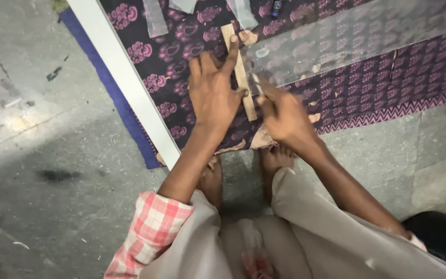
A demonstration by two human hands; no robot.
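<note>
A thin, limp clear plastic sheet (347,36) is spread on a patterned cloth (388,88) on the floor; a stiff, light wooden strip (239,72) is pinned flat by the left hand (213,93), fingers spread; a small blade (257,85) is pinched by the right hand (285,116); the sheet is judged slippery, best pressed down near its edge.

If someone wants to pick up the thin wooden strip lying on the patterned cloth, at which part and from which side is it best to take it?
Probably at its far end, from above, pinching across the narrow width. The thin wooden strip lies flat on the purple patterned cloth; the left hand presses its middle, and the right hand works at its right edge, so only the far end is free.
</note>
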